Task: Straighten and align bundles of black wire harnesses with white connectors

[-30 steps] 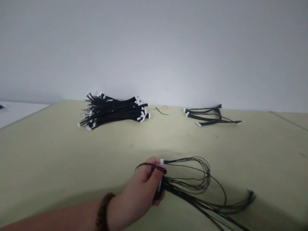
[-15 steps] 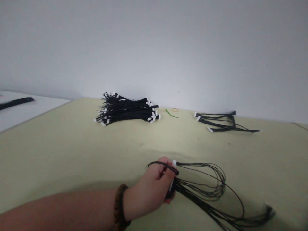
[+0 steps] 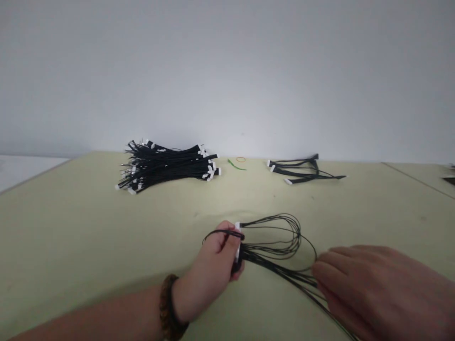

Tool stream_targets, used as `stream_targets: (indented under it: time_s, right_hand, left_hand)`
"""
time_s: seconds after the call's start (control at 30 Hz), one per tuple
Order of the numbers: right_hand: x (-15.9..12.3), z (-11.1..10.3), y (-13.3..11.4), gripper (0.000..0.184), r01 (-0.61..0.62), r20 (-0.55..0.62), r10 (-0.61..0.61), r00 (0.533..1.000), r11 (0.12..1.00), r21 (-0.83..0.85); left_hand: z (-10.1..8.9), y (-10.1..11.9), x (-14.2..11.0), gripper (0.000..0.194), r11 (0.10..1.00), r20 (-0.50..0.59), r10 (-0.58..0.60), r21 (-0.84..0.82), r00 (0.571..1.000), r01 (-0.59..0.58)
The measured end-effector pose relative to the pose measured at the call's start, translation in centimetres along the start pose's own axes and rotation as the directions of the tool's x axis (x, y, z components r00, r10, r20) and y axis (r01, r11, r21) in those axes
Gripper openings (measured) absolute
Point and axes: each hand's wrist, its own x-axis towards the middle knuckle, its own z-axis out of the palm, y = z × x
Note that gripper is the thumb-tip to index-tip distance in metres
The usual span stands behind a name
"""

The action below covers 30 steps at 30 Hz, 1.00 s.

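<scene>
My left hand (image 3: 216, 265), with a bead bracelet (image 3: 167, 310) on the wrist, is closed around the end of a looped black wire harness (image 3: 280, 241) with white connectors, low in the middle of the view. My right hand (image 3: 373, 289) lies at the lower right with its fingers stretched out flat over the harness's long trailing wires. The far ends of those wires are hidden under that hand.
A big pile of black cables with white plugs (image 3: 167, 166) lies at the back left of the pale yellow-green table (image 3: 88, 227). A smaller bunch of cables (image 3: 302, 170) sits at the back right. Between them are a green tie (image 3: 236, 165) and a rubber band (image 3: 241, 159).
My right hand has come into view from the lower right and now covers the trailing wires. The left hand keeps its hold on the harness end; the view has shifted a little.
</scene>
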Motion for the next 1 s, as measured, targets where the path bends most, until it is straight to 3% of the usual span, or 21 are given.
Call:
stream_targets:
  time_s: [0.07, 0.13, 0.27, 0.37, 0.5, 0.63, 0.8, 0.9, 1.0]
  right_hand:
    - [0.8, -0.2, -0.4, 0.018, 0.001, 0.108, -0.004, 0.994, 0.999, 0.032]
    - [1.3, 0.0, -1.4, 0.026, -0.055, 0.115, 0.047, 0.992, 0.997, 0.061]
    - [1.8, 0.8, -3.4, 0.036, -0.033, -0.032, 0.034, 0.999, 0.999, 0.029]
    - [1.9, 1.0, -4.3, 0.03, -0.027, -0.111, 0.017, 0.994, 0.996, -0.086]
    - [2.5, 0.6, -4.4, 0.028, -0.066, -0.075, 0.059, 0.995, 0.993, -0.098]
    - [4.0, 0.1, -3.6, 0.023, -0.136, -0.022, 0.138, 0.99, 0.988, 0.077]
    - [5.3, 0.0, -3.2, 0.018, -0.248, 0.171, 0.196, 0.966, 0.892, 0.378]
    - [5.3, 0.2, -3.5, 0.018, -0.27, 0.139, 0.232, 0.963, 0.852, 0.448]
    - [5.2, 0.4, -3.6, 0.017, -0.241, 0.041, 0.248, 0.968, 0.866, 0.439]
  left_hand:
    - [0.0, 0.0, 0.0, 0.019, 1.0, -0.01, 0.0, 0.019, 1.0, 0.0]
    - [0.0, 0.1, -0.1, 0.017, 0.999, -0.016, 0.002, 0.042, 1.0, -0.002]
    - [-0.1, 0.2, -0.1, 0.016, 0.995, -0.021, 0.02, 0.094, 1.0, -0.018]
    - [-0.2, 0.1, 0.0, 0.016, 0.991, -0.015, 0.035, 0.127, 0.999, -0.033]
    - [-0.3, 0.1, 0.0, 0.018, 0.985, 0.011, 0.043, 0.164, 0.999, -0.045]
    - [-0.4, 0.0, -0.5, 0.024, 0.985, 0.12, 0.062, 0.15, 0.991, -0.08]
    - [-0.9, -0.2, -1.4, 0.03, 0.99, 0.194, 0.081, 0.101, 0.978, -0.102]
    - [-1.0, -0.1, -1.7, 0.03, 0.993, 0.203, 0.077, 0.072, 0.976, -0.094]
    - [-1.0, 0.0, -1.7, 0.03, 0.996, 0.187, 0.067, 0.041, 0.98, -0.076]
